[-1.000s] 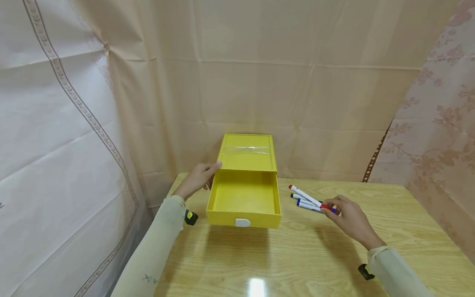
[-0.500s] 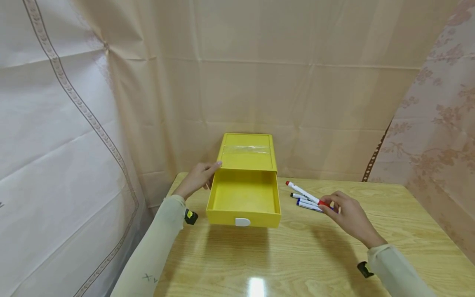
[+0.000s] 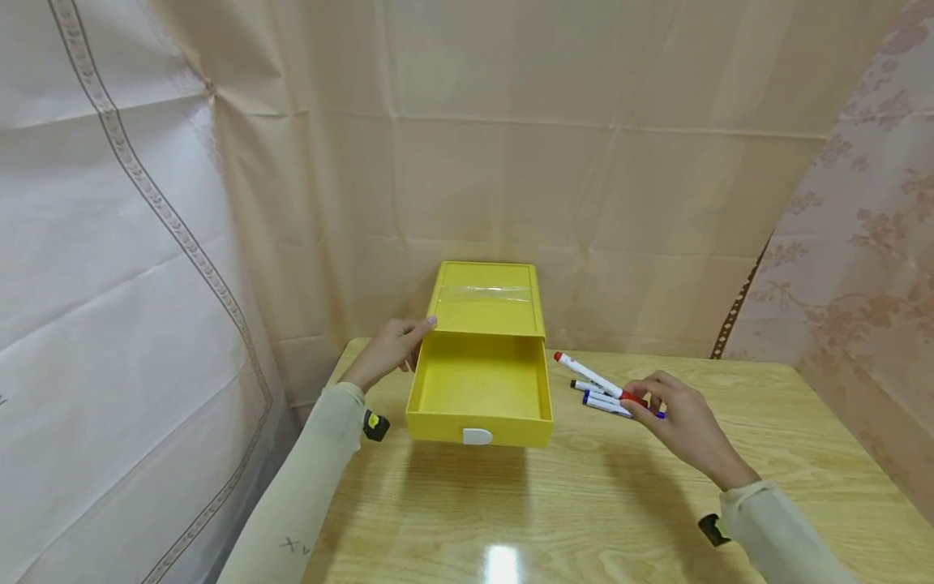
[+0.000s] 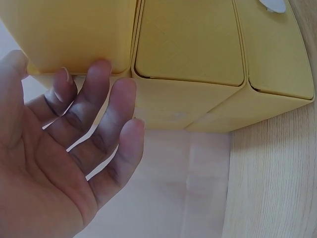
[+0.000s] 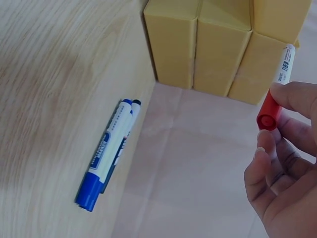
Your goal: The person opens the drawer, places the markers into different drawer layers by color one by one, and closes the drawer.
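A yellow drawer unit (image 3: 487, 298) stands on the table, its top drawer (image 3: 477, 377) pulled out. My left hand (image 3: 394, 349) is at the unit's left side, thumb on the upper edge near the drawer opening. In the left wrist view my left hand's fingers (image 4: 131, 91) are lightly bent against the yellow side. My right hand (image 3: 679, 418) pinches a red marker (image 3: 594, 378) by its red cap, holding it above the table, its red end tilted toward the drawer. Below it lie a blue marker (image 5: 106, 153) and a black-tipped marker (image 5: 134, 111), side by side.
The wooden table (image 3: 584, 503) extends in front of the unit and to its right. Beige cloth (image 3: 496, 146) hangs right behind the unit. Clear tape (image 3: 487, 294) crosses the unit's top. Two lower drawers show closed under the pulled-out one in the left wrist view.
My right hand has lifted the red marker off the other markers and shifted it slightly left, toward the drawer. The left hand and the drawer unit have stayed in place.
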{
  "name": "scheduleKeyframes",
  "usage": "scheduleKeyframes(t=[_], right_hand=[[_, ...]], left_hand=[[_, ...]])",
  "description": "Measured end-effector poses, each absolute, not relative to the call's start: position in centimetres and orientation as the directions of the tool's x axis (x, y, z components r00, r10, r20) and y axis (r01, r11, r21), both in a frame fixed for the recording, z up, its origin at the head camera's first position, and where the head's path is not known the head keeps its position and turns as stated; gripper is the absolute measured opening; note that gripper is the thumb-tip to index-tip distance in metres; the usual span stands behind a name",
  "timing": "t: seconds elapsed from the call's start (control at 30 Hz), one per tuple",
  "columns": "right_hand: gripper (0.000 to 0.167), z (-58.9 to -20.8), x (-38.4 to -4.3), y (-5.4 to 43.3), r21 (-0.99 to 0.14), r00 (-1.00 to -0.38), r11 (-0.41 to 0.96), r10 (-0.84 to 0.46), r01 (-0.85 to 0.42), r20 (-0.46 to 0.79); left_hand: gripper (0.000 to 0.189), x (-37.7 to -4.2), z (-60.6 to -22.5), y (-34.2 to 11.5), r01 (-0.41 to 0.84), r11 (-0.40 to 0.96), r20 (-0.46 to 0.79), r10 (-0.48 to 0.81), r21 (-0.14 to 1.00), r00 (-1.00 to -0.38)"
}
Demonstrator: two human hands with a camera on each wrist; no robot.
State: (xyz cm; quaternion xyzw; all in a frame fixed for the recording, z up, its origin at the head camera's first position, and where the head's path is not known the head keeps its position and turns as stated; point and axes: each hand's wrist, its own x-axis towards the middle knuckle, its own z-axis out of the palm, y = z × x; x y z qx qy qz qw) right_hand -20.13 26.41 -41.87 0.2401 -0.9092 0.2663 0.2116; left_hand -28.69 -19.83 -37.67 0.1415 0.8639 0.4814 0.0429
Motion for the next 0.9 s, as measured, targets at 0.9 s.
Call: scheduleKeyframes(t=[0.9], right_hand=[[0.018,-39.2,-19.6,24.0,-0.399,-0.76,0.686,-0.359,-0.608,0.541]], left_hand=[[0.07,-28.5,-37.7,-19.8,0.201,0.504,0.063,0.278,0.84,-0.959]])
